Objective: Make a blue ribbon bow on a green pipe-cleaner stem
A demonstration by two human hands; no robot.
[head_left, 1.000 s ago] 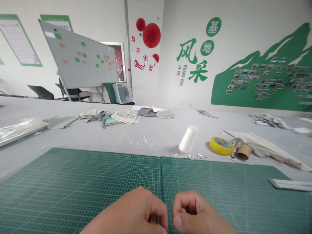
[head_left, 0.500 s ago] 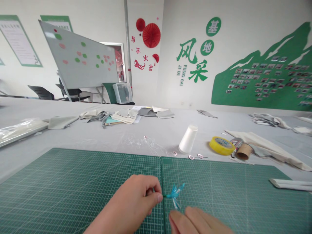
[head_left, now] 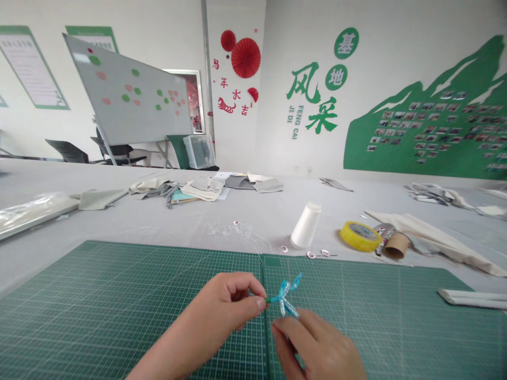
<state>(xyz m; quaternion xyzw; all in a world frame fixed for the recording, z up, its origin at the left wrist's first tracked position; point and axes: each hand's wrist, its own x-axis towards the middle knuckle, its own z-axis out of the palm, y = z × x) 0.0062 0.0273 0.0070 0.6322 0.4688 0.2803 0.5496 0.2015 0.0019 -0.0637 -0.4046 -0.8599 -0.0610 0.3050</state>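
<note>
My left hand (head_left: 233, 301) pinches the short green stem of a small blue beaded flower (head_left: 283, 299) between thumb and forefinger. Its petals, edged with clear beads, spread to the right, away from my fingertips. Just below the petals is my right hand (head_left: 317, 343), with thumb and forefinger brought together; whatever they grip, perhaps a thread, is too fine to make out. Both hands are above the green cutting mats (head_left: 158, 279), near the seam where the two mats meet.
Beyond the mats stand a white thread cone (head_left: 306, 226) and a yellow tape roll (head_left: 360, 236) beside a cardboard tube (head_left: 396, 246). Loose thread (head_left: 237, 230) and small rings (head_left: 311, 255) lie nearby. Fabric pieces (head_left: 204, 187) line the far table; folded cloth (head_left: 471, 298) rests at right.
Both hands have risen, the left carrying the flower upward. My right hand has come further into view, and its fingers are now close under the petals.
</note>
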